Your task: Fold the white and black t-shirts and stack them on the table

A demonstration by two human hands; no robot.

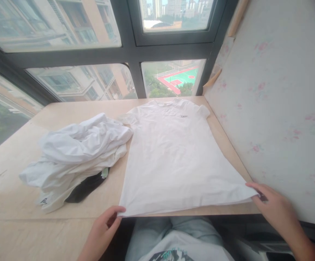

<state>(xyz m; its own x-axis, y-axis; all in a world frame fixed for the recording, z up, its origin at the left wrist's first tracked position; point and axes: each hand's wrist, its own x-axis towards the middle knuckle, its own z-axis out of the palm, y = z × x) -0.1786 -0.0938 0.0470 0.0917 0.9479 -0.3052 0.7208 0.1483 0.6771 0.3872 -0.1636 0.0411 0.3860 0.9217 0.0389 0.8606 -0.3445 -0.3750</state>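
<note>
A white T-shirt (pixel 170 156) lies spread out on the wooden tabletop, its neckline toward the window and its hem toward me. Small dark lettering (pixel 183 116) shows on its chest. My left hand (pixel 107 225) pinches the hem's left corner between thumb and fingers, at the table's front edge. At the opposite corner, my right hand (pixel 273 204) grips the hem near the wall. Between the two hands the hem is drawn fairly straight, and faint wrinkles cross the fabric.
Left of the shirt sits a crumpled pile of white clothes (pixel 83 141), with a black piece (pixel 88 186) poking out beneath. The wooden tabletop (pixel 5 195) meets dark window frames (pixel 92 56) at the back and a floral-papered wall (pixel 279 108) on the right. My legs (pixel 173 224) are below the front edge.
</note>
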